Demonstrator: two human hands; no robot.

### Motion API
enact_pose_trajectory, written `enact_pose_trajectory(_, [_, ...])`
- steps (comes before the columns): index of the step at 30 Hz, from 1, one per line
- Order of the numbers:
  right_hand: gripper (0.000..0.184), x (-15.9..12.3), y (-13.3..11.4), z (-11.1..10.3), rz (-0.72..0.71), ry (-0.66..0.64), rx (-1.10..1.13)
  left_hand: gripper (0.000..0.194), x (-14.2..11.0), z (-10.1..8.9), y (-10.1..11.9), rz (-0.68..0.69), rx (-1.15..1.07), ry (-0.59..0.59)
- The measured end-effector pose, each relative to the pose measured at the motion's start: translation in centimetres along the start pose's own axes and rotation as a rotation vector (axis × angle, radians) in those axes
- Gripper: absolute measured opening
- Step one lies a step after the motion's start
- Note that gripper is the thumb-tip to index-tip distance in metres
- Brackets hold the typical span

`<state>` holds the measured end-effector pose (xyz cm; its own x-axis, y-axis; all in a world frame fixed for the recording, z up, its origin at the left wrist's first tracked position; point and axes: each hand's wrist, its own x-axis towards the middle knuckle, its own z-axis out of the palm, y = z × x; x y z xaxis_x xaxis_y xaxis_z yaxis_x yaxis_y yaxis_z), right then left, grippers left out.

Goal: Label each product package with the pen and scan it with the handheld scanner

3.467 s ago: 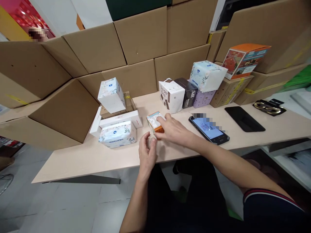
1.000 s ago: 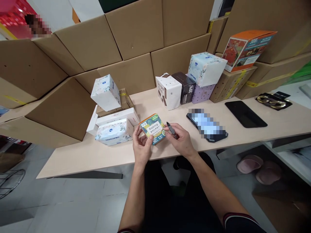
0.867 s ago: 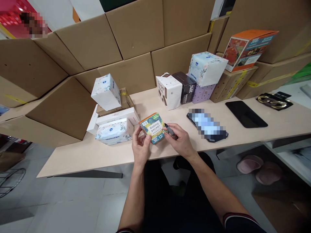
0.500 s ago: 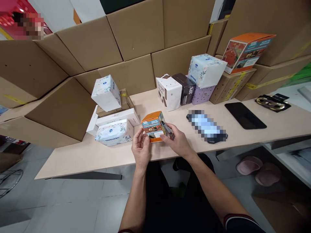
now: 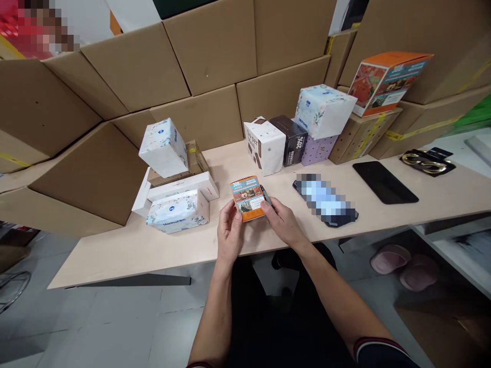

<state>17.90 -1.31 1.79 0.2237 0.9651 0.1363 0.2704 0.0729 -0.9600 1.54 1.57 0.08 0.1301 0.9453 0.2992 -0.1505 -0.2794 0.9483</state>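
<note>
A small orange box (image 5: 248, 198) with a printed picture side facing me is held above the front of the light wooden table (image 5: 153, 245). My left hand (image 5: 229, 236) grips its left edge with curled fingers. My right hand (image 5: 283, 223) holds its right edge and also pinches a dark marker pen (image 5: 265, 194) against it. A phone (image 5: 325, 200) with a lit screen lies just right of my hands.
Left of the hands lie tissue packs (image 5: 178, 215) and a flat white box (image 5: 183, 186). Behind stand a white "Super Meal" box (image 5: 265, 146), a black box (image 5: 289, 139) and a purple box (image 5: 317, 149) topped by tissues. Cardboard cartons (image 5: 215, 56) wall the back. A black phone (image 5: 384, 182) lies right.
Both hands turned the small box over: a second ago its "Binking" face showed, now an orange picture side faces me. The marker stayed in my right hand.
</note>
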Motion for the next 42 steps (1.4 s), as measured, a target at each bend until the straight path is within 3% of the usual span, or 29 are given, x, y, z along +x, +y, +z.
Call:
enact_pose_trajectory(11, [0.038,-0.2,0.9,0.3,-0.019,0.200,0.241,0.054,-0.1,0.7,0.7,0.043,0.103,-0.094])
enact_pose_trajectory(17, [0.035,-0.2,0.9,0.4,-0.057,0.227,0.216,0.080,-0.4,0.8,0.2,-0.043,0.041,0.075])
enact_pose_trajectory(22, [0.037,-0.2,0.9,0.4,-0.057,0.221,0.159,0.077,-0.6,1.1,0.3,0.013,0.075,0.145])
enact_pose_trajectory(33, [0.037,-0.3,1.3,0.5,-0.056,0.251,0.141,0.069,-0.5,1.1,0.5,0.055,0.049,0.040])
enact_pose_trajectory(39, [0.027,-0.5,1.5,0.4,-0.037,0.226,0.179,0.100,-0.6,0.6,-0.2,0.149,0.146,-0.051])
enact_pose_trajectory(42, [0.027,-0.5,1.6,0.3,-0.028,0.220,0.175,0.107,-0.6,0.4,-0.5,0.158,0.224,-0.047])
